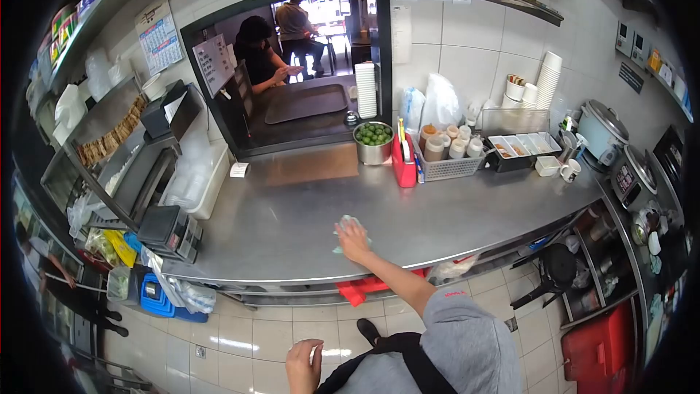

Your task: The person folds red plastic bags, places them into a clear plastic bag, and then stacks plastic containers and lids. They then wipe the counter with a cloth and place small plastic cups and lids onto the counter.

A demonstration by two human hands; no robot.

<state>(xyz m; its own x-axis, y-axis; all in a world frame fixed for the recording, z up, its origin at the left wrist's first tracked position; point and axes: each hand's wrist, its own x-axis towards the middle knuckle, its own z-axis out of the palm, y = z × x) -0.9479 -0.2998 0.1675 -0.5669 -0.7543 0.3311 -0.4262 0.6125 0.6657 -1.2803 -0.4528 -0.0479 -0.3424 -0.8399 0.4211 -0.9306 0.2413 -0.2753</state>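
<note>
My right hand [353,241] presses a pale greenish-white cloth [348,220] against the steel counter [292,211], near its front edge. The cloth shows above and beside the fingers; the rest is under the palm. Down at my side, away from the counter, my left hand [304,366] hangs with loosely bent fingers and nothing visible in it.
At the counter's back stand a pot of green limes [373,153], a red holder [404,162], a basket of bottles [450,168] and a condiment tray [521,160]. A rice cooker [604,135] is far right. Beyond the serving window sits a person [255,51] near a tray [306,103].
</note>
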